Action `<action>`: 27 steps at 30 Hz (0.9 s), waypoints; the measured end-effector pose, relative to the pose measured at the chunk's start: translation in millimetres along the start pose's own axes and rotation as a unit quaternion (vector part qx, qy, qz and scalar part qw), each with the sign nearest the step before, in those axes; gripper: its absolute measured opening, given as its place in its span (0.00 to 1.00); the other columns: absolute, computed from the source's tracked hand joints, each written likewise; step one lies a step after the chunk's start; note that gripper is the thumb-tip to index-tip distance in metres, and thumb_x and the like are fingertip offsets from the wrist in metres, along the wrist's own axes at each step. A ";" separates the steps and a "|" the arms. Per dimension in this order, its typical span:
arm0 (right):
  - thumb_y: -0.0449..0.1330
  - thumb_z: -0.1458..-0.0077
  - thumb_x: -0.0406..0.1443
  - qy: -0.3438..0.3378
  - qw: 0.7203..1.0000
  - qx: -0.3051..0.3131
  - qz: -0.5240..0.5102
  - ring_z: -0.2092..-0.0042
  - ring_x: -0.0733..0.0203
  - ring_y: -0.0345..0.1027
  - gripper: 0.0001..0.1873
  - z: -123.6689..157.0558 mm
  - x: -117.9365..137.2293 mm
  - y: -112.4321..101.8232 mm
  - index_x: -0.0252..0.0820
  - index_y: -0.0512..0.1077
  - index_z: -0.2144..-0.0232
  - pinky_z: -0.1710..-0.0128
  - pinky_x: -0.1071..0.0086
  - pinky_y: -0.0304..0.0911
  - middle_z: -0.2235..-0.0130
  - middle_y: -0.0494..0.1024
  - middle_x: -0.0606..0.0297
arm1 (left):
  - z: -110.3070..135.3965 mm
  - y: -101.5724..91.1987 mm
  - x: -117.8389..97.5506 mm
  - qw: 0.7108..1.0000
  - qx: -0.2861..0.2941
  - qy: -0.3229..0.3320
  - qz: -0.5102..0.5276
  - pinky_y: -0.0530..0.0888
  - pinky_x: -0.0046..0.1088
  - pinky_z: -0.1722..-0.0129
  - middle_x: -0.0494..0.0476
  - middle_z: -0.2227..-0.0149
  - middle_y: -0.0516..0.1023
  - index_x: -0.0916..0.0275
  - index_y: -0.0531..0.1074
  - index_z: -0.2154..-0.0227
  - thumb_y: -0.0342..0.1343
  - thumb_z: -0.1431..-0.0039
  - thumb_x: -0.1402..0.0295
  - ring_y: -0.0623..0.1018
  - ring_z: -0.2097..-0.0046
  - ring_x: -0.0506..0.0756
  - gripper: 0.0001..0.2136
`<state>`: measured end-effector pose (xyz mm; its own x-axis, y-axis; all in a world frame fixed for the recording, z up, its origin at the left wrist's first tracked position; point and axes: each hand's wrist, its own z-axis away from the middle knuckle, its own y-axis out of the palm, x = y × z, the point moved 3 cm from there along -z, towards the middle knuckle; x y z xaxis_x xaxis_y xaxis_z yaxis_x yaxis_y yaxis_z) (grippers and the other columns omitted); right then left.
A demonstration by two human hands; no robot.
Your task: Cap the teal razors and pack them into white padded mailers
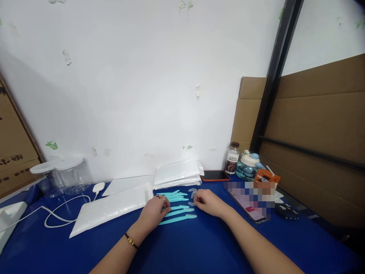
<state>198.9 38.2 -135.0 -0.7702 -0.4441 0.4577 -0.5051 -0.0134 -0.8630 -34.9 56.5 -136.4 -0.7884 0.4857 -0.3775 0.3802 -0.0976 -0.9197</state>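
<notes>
Head view shows blue-green sticks (179, 207) on the blue table (199, 247), near the middle of its back edge. They lie between the two hands, long way going left to right. The left hand (155, 211) touches their left ends. The right hand (207, 202) is just beside their right ends. Both hands have curled fingers; I cannot tell if either one grips anything. I count about seven sticks, some overlapping, and three small clear caps (192, 191).
</notes>
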 end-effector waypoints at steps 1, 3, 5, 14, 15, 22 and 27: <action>0.55 0.49 0.28 -0.002 1.000 0.003 -0.013 0.70 0.65 0.65 0.06 0.1 0.3 1.2 0.39 0.72 0.74 0.71 0.76 0.56 0.71 0.72 0.65 | 0.3 0.7 0.4 1.000 0.006 -0.006 0.009 0.65 0.26 0.66 0.53 0.66 0.74 0.60 0.71 0.69 0.50 0.46 0.65 0.72 0.63 0.52 0.07; 0.55 0.49 0.29 -0.004 1.000 0.008 -0.027 0.70 0.65 0.65 0.06 0.0 0.9 2.3 0.39 0.72 0.74 0.72 0.76 0.56 0.71 0.72 0.66 | 0.6 1.6 1.1 1.000 0.010 -0.012 0.017 0.65 0.25 0.67 0.52 0.67 0.74 0.60 0.70 0.69 0.50 0.46 0.64 0.72 0.64 0.52 0.07; 0.55 0.49 0.29 -0.004 0.999 0.010 -0.033 0.71 0.66 0.65 0.06 -0.1 1.4 1.8 0.39 0.72 0.74 0.72 0.76 0.56 0.71 0.72 0.66 | 0.5 2.3 1.6 1.000 0.009 -0.014 0.016 0.64 0.25 0.67 0.52 0.68 0.74 0.60 0.70 0.70 0.50 0.46 0.65 0.72 0.65 0.52 0.06; 0.56 0.49 0.31 -0.022 0.998 0.018 -0.049 0.69 0.64 0.66 0.06 -0.9 11.1 6.1 0.40 0.73 0.74 0.70 0.75 0.58 0.70 0.74 0.65 | 0.3 4.9 -7.4 1.000 0.016 -0.006 0.020 0.64 0.25 0.68 0.52 0.69 0.74 0.60 0.71 0.71 0.51 0.46 0.65 0.72 0.66 0.51 0.07; 0.56 0.49 0.31 -0.029 0.998 0.018 -0.049 0.68 0.64 0.66 0.06 -1.1 13.6 7.2 0.40 0.73 0.74 0.69 0.74 0.59 0.70 0.74 0.65 | 0.4 5.8 -8.8 1.000 0.017 0.000 0.021 0.64 0.25 0.68 0.52 0.69 0.74 0.60 0.71 0.71 0.51 0.46 0.64 0.72 0.66 0.51 0.07; 0.54 0.48 0.32 0.019 0.999 -0.027 -0.029 0.65 0.62 0.68 0.08 1.5 1.3 -14.1 0.41 0.74 0.71 0.66 0.73 0.59 0.67 0.75 0.64 | -0.6 -3.0 -4.1 0.999 -0.036 0.009 -0.027 0.66 0.30 0.57 0.56 0.59 0.73 0.58 0.71 0.60 0.50 0.44 0.62 0.71 0.57 0.55 0.11; 0.55 0.51 0.31 0.094 0.992 -0.064 0.048 0.65 0.60 0.68 0.07 8.0 -24.3 -35.1 0.40 0.74 0.72 0.66 0.72 0.58 0.67 0.76 0.62 | -3.7 -10.3 3.5 0.995 -0.045 -0.013 -0.091 0.66 0.32 0.55 0.57 0.56 0.72 0.58 0.71 0.59 0.48 0.42 0.65 0.70 0.53 0.57 0.11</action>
<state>238.5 42.4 -117.6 -0.8704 -0.2633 0.4160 -0.4614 0.1413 -0.8759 -39.7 62.4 -127.8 -0.8597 0.4661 -0.2089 0.2704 0.0684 -0.9603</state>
